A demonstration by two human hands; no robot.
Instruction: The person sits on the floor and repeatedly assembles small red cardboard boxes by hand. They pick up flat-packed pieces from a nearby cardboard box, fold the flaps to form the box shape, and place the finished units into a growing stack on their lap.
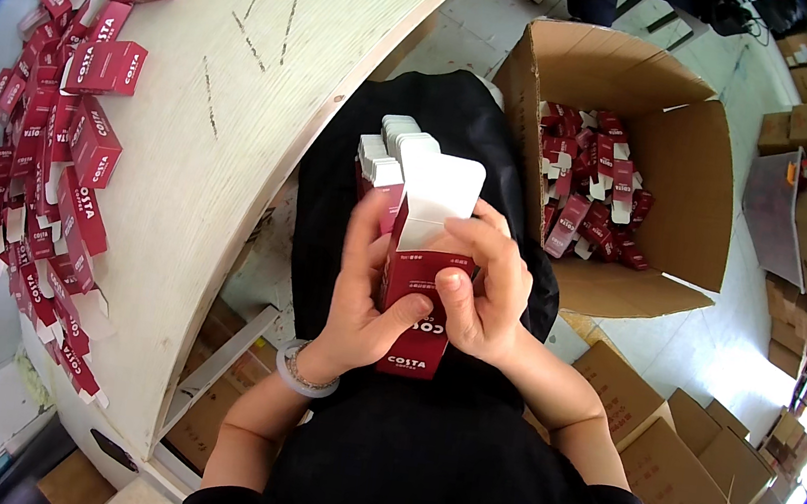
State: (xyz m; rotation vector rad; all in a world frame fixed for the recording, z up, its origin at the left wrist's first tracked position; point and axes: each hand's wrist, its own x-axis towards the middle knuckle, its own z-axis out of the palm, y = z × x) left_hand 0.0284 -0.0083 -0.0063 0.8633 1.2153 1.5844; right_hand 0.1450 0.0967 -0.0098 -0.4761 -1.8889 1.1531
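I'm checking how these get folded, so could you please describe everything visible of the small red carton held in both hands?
The small red carton is a slim, upright paperboard box, dark red outside with white lettering and a white inside. Its top is open, a rounded white flap standing up. It sits over the person's lap, between table and big cardboard box. The left hand grips its left side, thumb across the front; the right hand holds the right side, thumb on the front. More flat cartons stand behind it in the left hand.
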